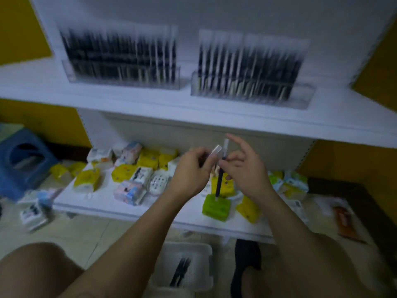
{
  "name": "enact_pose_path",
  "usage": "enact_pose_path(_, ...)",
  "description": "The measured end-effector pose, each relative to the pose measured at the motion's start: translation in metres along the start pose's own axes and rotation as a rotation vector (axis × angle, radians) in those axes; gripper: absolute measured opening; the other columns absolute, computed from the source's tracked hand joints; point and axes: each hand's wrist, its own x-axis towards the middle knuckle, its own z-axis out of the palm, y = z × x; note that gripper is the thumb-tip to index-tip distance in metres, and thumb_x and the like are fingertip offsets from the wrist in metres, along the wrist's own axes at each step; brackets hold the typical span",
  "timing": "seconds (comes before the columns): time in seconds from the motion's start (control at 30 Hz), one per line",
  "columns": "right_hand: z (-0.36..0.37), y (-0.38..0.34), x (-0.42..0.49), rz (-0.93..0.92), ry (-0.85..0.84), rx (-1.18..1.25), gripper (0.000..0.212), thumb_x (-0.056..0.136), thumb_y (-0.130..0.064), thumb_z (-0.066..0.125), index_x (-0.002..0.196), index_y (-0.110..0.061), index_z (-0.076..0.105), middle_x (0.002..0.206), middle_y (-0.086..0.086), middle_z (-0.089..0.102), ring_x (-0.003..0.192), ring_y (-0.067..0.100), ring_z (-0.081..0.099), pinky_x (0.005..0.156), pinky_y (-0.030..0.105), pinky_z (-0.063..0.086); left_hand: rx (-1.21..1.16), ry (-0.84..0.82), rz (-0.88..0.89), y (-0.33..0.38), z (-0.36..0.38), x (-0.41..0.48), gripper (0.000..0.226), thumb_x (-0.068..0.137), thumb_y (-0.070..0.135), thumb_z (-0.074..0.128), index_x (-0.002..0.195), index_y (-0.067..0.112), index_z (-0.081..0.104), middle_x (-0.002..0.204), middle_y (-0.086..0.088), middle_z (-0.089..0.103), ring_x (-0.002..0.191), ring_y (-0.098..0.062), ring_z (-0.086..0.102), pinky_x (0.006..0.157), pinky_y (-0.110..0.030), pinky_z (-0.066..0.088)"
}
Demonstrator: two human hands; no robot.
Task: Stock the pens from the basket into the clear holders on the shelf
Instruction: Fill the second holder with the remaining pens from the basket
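Observation:
Two clear holders stand on the upper shelf, the left holder and the right holder, both packed with dark pens. My left hand pinches a small clear piece, perhaps a pen cap, in front of the lower shelf. My right hand holds a dark pen upright between thumb and fingers, forefinger raised. A white basket on the floor between my knees contains a few dark pens. The frame is blurred.
The lower shelf carries many small packets in yellow, white, pink and green. A blue stool sits at the left on the floor. A black shoe lies beside the basket. Yellow walls flank the shelving.

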Motion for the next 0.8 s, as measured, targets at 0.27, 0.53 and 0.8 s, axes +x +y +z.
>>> enact_pose_path(0.27, -0.078, -0.069, 0.033, -0.201, 0.174, -0.127, 0.044, 0.088, -0.022, 0.07, 0.119, -0.048, 0.053, 0.095, -0.012, 0.06, 0.069, 0.011, 0.07, 0.067, 0.044, 0.059, -0.05, -0.098, 0.253, 0.101, 0.005, 0.061, 0.027, 0.097, 0.025, 0.053, 0.122, 0.035, 0.051, 0.084, 0.006, 0.07, 0.076, 0.0, 0.067, 0.073, -0.024, 0.055)
enact_pose_path(0.53, -0.142, -0.096, 0.061, -0.278, 0.278, -0.175, 0.051, 0.087, -0.017, 0.07, 0.125, -0.045, 0.051, 0.09, -0.006, 0.061, 0.068, 0.015, 0.068, 0.066, 0.039, 0.06, -0.073, -0.116, 0.384, 0.163, 0.031, 0.116, 0.027, 0.093, 0.015, 0.06, 0.114, 0.029, 0.052, 0.081, 0.004, 0.068, 0.076, -0.008, 0.067, 0.074, -0.034, 0.058)
enact_pose_path(0.8, -0.21, -0.109, 0.11, -0.308, 0.477, -0.251, 0.048, 0.086, -0.019, 0.07, 0.126, -0.039, 0.052, 0.101, -0.008, 0.064, 0.068, 0.012, 0.069, 0.072, 0.034, 0.061, -0.009, -0.062, 0.483, 0.217, 0.062, 0.17, 0.026, 0.086, 0.022, 0.069, 0.104, 0.032, 0.052, 0.092, 0.01, 0.064, 0.076, -0.002, 0.066, 0.065, -0.017, 0.057)
